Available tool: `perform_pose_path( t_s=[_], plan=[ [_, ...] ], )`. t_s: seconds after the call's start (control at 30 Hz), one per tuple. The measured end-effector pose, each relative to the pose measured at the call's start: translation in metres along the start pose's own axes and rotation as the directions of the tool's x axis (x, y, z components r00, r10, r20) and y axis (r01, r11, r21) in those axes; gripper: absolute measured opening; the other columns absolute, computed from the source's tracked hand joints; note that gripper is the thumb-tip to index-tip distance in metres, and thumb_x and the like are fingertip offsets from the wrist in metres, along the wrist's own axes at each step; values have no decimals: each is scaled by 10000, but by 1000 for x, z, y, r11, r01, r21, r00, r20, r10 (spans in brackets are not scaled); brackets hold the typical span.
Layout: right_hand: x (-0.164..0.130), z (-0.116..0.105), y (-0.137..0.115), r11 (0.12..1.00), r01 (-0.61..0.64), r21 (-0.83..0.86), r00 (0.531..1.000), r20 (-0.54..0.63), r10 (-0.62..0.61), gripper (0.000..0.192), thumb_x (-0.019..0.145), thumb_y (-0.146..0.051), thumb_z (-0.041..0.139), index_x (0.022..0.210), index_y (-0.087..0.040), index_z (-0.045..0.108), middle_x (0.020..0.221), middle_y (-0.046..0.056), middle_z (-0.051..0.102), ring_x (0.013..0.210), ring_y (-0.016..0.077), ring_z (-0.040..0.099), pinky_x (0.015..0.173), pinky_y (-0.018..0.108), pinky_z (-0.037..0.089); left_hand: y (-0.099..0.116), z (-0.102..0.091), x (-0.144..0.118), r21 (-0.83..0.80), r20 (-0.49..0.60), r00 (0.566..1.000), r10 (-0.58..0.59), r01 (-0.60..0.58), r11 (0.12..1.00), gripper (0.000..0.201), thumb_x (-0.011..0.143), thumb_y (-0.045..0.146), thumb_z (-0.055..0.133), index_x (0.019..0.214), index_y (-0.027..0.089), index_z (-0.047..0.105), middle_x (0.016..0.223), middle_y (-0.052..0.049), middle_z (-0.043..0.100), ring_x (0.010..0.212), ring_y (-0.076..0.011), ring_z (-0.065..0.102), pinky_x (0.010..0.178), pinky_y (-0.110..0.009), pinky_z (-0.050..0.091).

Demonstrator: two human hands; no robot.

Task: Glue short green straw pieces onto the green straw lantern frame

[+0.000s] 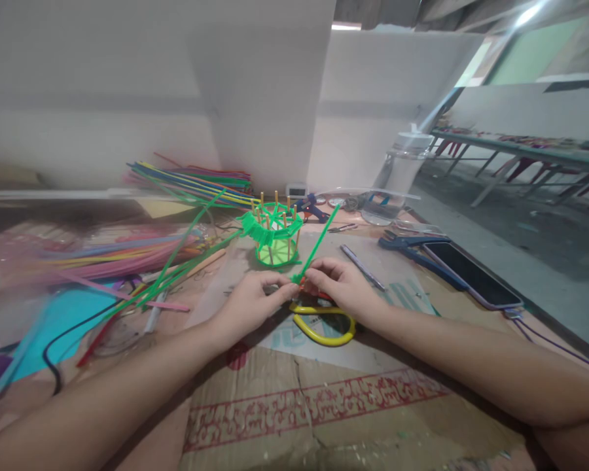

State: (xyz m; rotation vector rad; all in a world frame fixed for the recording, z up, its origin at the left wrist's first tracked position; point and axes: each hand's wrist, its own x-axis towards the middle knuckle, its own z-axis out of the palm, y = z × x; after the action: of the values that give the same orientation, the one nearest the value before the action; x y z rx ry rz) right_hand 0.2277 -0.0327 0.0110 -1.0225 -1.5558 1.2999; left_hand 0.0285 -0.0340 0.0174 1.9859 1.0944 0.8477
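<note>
Green plastic straw (pixel 319 243), thin and stiff, slants up and away from both hands, its lower end pinched between them just above the counter (pixel 324 399). The left hand (pixel 252 304) and right hand (pixel 341 288) meet fingertip to fingertip, each grip closed tight on that end. Directly beneath lie yellow-handled scissors (pixel 324 324) (partly hidden by the right hand). Just behind stands a small green basket (pixel 275 235) woven around upright wooden sticks. Loose straws (pixel 167 275) fan out to the left; a phone (pixel 476 275) lies to the right. The pinch looks slight, so the springy straw could slip free, or its raised end could swing into the basket and knock the sticks askew.
</note>
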Motion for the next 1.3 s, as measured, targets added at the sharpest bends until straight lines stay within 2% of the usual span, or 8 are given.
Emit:
perform_pose_path(
  t_s=[0.3, 0.6, 0.73, 0.83, 0.97, 1.07, 1.3],
  plan=[
    [-2, 2, -3, 992, 34, -125, 999, 38, -30, 230, 809, -404, 694, 748, -194, 625, 671, -21, 623, 618, 124, 572, 624, 263, 482, -5, 1, -1, 12, 55, 998, 38, -38, 999, 273, 900, 370, 587, 799, 178, 751, 788, -22, 764, 759, -176, 665, 727, -275, 483],
    [-5, 3, -2, 935, 10, -354, 1000, 7, -8, 258, 821, -432, 667, 767, -181, 644, 715, 22, 668, 664, 151, 595, 612, 268, 476, -3, 1, -1, 93, 90, 988, 126, -134, 987, 268, 927, 313, 583, 768, 178, 750, 744, -12, 747, 726, -160, 653, 706, -263, 439],
    [-4, 3, -1, 944, 6, -331, 1000, 25, 2, 305, 824, -475, 653, 793, -171, 640, 755, 41, 675, 705, 168, 612, 647, 289, 495, -6, 1, -2, 148, 76, 986, 149, -159, 976, 239, 934, 314, 603, 817, 192, 771, 797, -17, 764, 778, -176, 663, 756, -284, 436],
    [-3, 2, 0, 964, 14, -267, 1000, 9, -12, 323, 816, -494, 666, 796, -173, 633, 720, 22, 648, 660, 150, 587, 618, 278, 486, -7, 2, -3, 173, 49, 984, 172, -178, 969, 167, 912, 301, 647, 862, 213, 779, 861, -16, 774, 859, -193, 668, 811, -301, 438],
    [-1, 0, -1, 981, 0, -196, 1000, 2, 0, 355, 787, -527, 698, 770, -181, 620, 675, -5, 616, 626, 132, 571, 609, 267, 477, -8, 2, -2, 159, 35, 982, 185, -188, 969, 104, 881, 273, 686, 893, 237, 783, 928, -9, 779, 925, -201, 666, 852, -312, 442],
    [-2, 1, -2, 984, -27, -175, 999, 26, 32, 361, 788, -530, 705, 778, -179, 622, 675, -4, 625, 621, 130, 579, 610, 265, 475, -10, 1, -2, 128, 36, 982, 188, -191, 973, 117, 886, 258, 672, 879, 248, 789, 902, -2, 780, 900, -193, 666, 846, -312, 442],
    [-7, 3, -4, 955, 28, -296, 1000, 3, -29, 317, 805, -494, 691, 779, -179, 663, 726, 23, 665, 679, 152, 605, 637, 277, 492, -10, 1, -3, 100, 64, 981, 183, -189, 977, 161, 895, 283, 655, 801, 223, 772, 781, -1, 747, 806, -178, 653, 784, -295, 443]
  ],
)
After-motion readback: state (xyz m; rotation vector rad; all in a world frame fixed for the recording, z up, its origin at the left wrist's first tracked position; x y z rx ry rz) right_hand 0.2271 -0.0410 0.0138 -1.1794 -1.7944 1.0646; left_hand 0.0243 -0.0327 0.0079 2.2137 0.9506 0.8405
